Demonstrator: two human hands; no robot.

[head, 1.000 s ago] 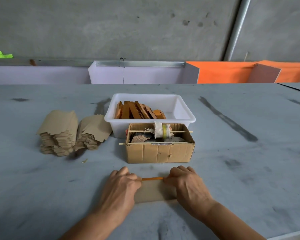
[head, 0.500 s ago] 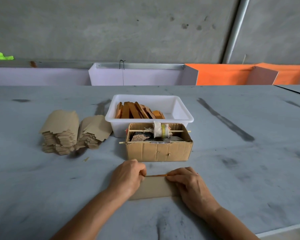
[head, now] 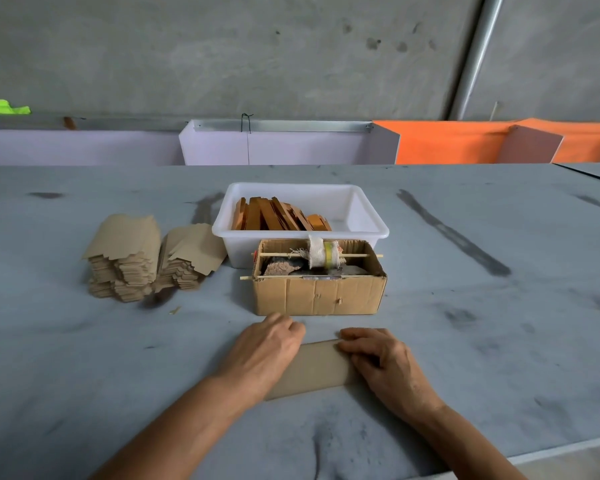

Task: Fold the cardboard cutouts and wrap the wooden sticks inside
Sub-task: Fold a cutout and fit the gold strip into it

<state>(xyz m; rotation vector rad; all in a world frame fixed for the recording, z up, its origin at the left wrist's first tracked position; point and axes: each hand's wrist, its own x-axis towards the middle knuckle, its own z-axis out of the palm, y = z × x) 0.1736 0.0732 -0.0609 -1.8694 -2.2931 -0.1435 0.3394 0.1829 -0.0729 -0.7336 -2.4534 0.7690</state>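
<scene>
A folded brown cardboard cutout [head: 317, 367] lies flat on the grey table close to me. My left hand [head: 267, 348] curls over its left end and my right hand [head: 385, 365] grips its right end, fingertips on the far folded edge. No wooden stick shows at the cutout; the fold covers whatever is inside. More orange wooden sticks [head: 274, 216] lie in a white plastic tub [head: 302, 233] further back. Two stacks of unfolded cardboard cutouts [head: 125, 258] stand to the left of the tub.
An open cardboard box [head: 316, 296] stands right behind my hands, with a tape spool [head: 321, 254] on a thin skewer across its top. The table's near edge [head: 551, 448] runs at the lower right. White and orange bins line the far side.
The orange stick that showed at the cutout's far edge is now covered by the fold. Both hands have slid slightly apart along the cutout and hold it flat.
</scene>
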